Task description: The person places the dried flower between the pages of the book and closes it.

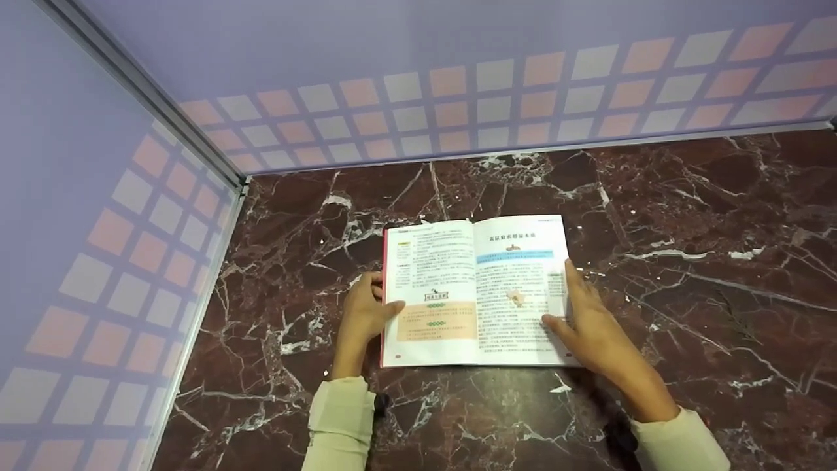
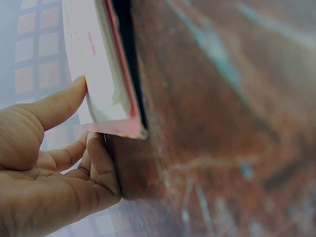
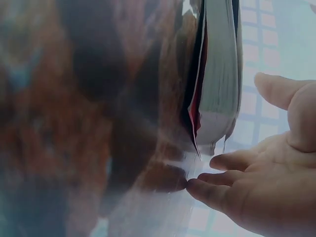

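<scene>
An open book with printed pages and a red cover edge lies on the dark marbled table. At its left edge is my left hand, thumb on the left page and fingers curled at the cover's edge. The left wrist view shows that thumb against the page side, the other fingers bent below the cover corner. My right hand is beside the right edge. In the right wrist view its thumb stands apart from the pages, and the extended fingers touch the table next to the thick page block.
The table is dark red-brown stone with white veins and a glossy surface. A purple panel with pink and white squares rises behind it. Another such panel borders the left side, joined by a metal corner post.
</scene>
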Action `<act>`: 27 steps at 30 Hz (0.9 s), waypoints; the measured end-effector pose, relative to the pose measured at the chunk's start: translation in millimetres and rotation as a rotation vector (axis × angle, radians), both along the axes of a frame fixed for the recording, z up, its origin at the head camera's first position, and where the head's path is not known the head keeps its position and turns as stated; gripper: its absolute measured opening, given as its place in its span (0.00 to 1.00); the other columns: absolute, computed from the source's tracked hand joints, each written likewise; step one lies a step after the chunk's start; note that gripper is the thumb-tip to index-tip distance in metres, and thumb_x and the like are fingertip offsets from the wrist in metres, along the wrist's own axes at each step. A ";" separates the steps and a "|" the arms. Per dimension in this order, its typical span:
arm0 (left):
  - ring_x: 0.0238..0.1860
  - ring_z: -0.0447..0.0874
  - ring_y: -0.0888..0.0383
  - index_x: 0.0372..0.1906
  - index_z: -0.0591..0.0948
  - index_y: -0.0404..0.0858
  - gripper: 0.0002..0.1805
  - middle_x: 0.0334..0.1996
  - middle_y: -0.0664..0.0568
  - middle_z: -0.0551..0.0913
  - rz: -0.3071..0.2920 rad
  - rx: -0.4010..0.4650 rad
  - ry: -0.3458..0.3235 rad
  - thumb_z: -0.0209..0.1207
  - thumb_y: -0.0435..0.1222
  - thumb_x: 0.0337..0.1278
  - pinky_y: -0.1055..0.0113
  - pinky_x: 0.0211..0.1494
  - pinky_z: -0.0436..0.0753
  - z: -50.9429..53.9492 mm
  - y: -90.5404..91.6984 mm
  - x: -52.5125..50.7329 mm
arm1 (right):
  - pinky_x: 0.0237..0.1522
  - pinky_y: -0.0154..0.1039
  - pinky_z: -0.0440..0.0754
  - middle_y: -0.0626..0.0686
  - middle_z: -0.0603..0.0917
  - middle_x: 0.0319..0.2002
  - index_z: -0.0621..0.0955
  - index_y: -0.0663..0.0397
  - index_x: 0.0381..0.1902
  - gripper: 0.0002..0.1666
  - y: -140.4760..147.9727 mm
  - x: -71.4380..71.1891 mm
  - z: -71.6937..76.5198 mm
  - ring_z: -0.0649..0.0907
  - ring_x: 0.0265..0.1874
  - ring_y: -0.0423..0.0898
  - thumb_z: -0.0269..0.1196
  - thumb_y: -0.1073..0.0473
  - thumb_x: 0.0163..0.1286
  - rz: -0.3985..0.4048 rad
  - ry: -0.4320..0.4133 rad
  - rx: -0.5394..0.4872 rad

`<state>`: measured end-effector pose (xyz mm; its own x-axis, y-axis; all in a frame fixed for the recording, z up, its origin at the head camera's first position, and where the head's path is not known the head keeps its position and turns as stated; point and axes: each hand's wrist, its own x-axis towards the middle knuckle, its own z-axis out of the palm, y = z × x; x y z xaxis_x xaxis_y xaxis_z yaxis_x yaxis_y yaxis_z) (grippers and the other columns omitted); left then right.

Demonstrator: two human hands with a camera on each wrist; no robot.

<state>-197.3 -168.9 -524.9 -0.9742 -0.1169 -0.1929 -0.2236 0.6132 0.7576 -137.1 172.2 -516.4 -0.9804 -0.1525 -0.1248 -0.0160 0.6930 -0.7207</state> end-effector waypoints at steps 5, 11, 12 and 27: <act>0.35 0.80 0.49 0.59 0.75 0.29 0.32 0.36 0.41 0.81 0.004 0.002 0.000 0.71 0.27 0.45 0.61 0.37 0.80 0.2 0.1 -0.2 | 0.72 0.68 0.43 0.70 0.43 0.78 0.38 0.60 0.80 0.56 -2.8 0.4 -0.3 0.44 0.74 0.75 0.62 0.59 0.70 0.011 0.005 0.018; 0.35 0.79 0.50 0.59 0.75 0.29 0.32 0.36 0.41 0.80 0.006 0.000 0.011 0.71 0.27 0.44 0.62 0.37 0.79 1.9 0.4 1.2 | 0.69 0.72 0.44 0.71 0.41 0.77 0.38 0.54 0.81 0.58 -8.4 1.6 1.5 0.43 0.74 0.76 0.64 0.55 0.70 -0.014 -0.025 0.061; 0.35 0.79 0.50 0.59 0.75 0.29 0.32 0.36 0.41 0.80 0.006 -0.001 0.011 0.71 0.27 0.44 0.62 0.37 0.79 2.1 0.4 1.3 | 0.68 0.73 0.45 0.71 0.41 0.78 0.38 0.53 0.81 0.58 -9.3 1.9 1.8 0.42 0.74 0.75 0.64 0.54 0.70 -0.020 -0.029 0.069; 0.37 0.79 0.49 0.61 0.74 0.30 0.33 0.38 0.41 0.80 0.005 0.001 -0.001 0.71 0.28 0.46 0.60 0.40 0.78 2.5 0.2 1.0 | 0.69 0.71 0.52 0.74 0.53 0.75 0.53 0.58 0.79 0.53 -21.4 6.6 2.0 0.52 0.73 0.75 0.68 0.57 0.65 -0.047 0.155 0.349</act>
<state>-196.3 -168.7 -522.4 -0.9735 -0.1218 -0.1937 -0.2273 0.6109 0.7584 -130.5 150.9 -514.3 -0.9966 -0.0816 -0.0108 -0.0689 0.8988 -0.4329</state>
